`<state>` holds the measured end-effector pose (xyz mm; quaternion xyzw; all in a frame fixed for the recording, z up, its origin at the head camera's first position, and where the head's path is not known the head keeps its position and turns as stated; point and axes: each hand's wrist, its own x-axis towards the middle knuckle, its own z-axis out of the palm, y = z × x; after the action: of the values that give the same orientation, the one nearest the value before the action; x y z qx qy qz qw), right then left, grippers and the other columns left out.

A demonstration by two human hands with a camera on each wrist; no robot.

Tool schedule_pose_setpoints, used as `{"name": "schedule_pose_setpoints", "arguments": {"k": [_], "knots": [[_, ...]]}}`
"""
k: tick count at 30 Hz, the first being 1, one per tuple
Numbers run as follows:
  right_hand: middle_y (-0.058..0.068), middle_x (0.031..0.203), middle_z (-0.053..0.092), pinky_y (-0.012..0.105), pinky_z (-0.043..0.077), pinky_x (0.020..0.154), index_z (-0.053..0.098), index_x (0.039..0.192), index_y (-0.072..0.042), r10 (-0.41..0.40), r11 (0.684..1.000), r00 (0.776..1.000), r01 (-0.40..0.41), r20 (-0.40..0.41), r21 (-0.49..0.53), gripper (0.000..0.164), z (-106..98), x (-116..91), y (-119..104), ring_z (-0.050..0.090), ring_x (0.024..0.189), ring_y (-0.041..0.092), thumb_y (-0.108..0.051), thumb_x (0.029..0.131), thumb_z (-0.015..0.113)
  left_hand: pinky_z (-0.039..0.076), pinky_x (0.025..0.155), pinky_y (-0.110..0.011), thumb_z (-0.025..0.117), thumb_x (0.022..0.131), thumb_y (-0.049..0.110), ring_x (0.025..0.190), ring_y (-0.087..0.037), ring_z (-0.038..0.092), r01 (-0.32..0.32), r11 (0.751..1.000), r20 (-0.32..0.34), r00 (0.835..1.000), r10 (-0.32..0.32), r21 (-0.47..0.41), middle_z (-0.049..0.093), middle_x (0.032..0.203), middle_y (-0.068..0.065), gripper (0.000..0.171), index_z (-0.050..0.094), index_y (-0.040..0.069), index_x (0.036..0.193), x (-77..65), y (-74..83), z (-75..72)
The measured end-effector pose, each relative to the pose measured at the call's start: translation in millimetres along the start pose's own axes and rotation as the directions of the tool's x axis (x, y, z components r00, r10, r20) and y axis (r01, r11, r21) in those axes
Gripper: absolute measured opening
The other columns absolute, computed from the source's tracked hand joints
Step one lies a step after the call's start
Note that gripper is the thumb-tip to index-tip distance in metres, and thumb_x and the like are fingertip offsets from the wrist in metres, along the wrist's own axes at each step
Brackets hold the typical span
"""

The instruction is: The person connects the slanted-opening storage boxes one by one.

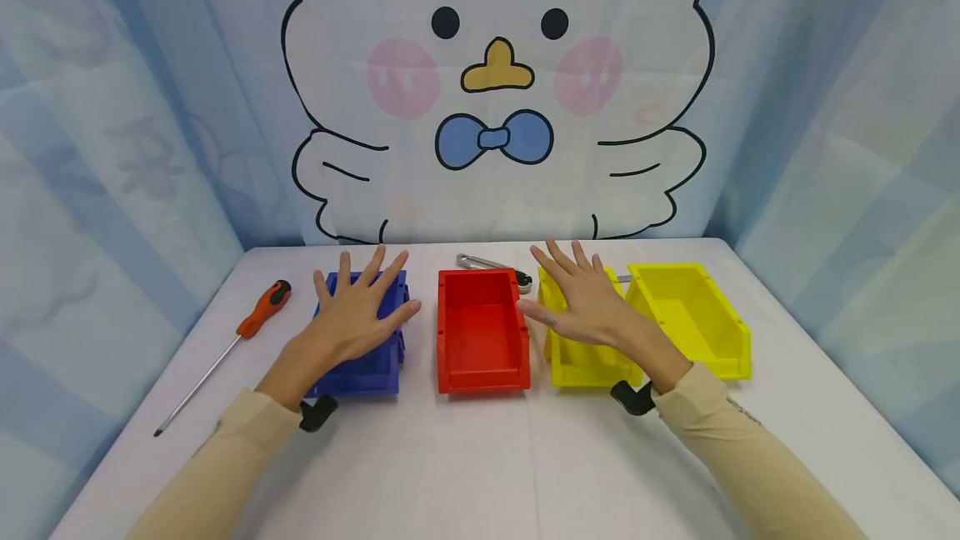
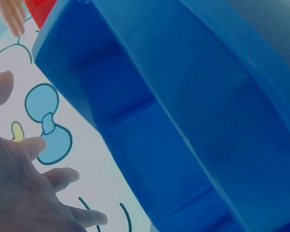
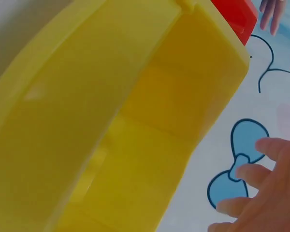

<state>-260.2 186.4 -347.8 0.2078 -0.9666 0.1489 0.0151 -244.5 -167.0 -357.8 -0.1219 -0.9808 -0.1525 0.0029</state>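
Left hand (image 1: 352, 319), fingers spread wide and holding nothing, hangs over the blue bin (image 1: 363, 377); right hand (image 1: 588, 302), just as wide and bare, is over the inner yellow bin (image 1: 585, 365). Each bin lies below its nearer hand, long axis front to back. Screwdriver (image 1: 262, 309) lies left, handle away. Red bin (image 1: 483, 340) sits between; outer yellow bin (image 1: 690, 323) is rightmost. Farthest, behind red, the wrench (image 1: 476, 262) slants crosswise.
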Motion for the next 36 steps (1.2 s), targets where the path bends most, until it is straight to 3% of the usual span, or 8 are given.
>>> {"name": "schedule_pose_setpoints", "arguments": {"k": [19, 31, 36], "knots": [[0.01, 0.181, 0.011, 0.071, 0.007, 0.132, 0.016, 0.172, -0.024, -0.005, 0.999, 1.0, 0.004, 0.022, 0.04, 0.093, 7.1, 8.0, -16.4, 0.006, 0.165, 0.052, -0.067, 0.098, 0.054, -0.006, 0.117, -0.09, 0.042, 0.102, 0.07, 0.159, -0.065, -0.004, 0.022, 0.998, -0.005, 1.0, -0.023, -0.064, 0.002, 0.18, -0.019, 0.088, 0.009, 0.028, 0.172, -16.3, -12.8, -7.1], [0.011, 0.18, 0.014, 0.066, 0.01, 0.134, 0.019, 0.171, -0.021, -0.006, 0.989, 0.997, -0.006, 0.078, 0.149, 0.092, 9.5, 11.8, -29.4, 0.007, 0.167, 0.045, -0.062, 0.099, 0.058, 0.013, 0.116, -0.09, 0.045, 0.103, 0.066, 0.159, -0.065, 0.006, 0.001, 0.994, -0.032, 0.999, -0.004, -0.113, 0.007, 0.179, -0.022, 0.089, 0.009, 0.024, 0.172, -32.6, -20.8, -3.7], [0.009, 0.18, 0.016, 0.07, 0.021, 0.131, 0.019, 0.171, -0.023, -0.007, 0.975, 0.996, -0.013, 0.094, 0.22, 0.092, 11.3, 15.4, -35.5, 0.009, 0.168, 0.042, -0.062, 0.099, 0.06, 0.018, 0.118, -0.087, 0.047, 0.103, 0.067, 0.16, -0.062, 0.009, 0.005, 0.992, -0.039, 0.999, -0.01, -0.129, 0.005, 0.179, -0.022, 0.091, 0.008, 0.023, 0.173, -39.0, -25.1, -0.7]]}}
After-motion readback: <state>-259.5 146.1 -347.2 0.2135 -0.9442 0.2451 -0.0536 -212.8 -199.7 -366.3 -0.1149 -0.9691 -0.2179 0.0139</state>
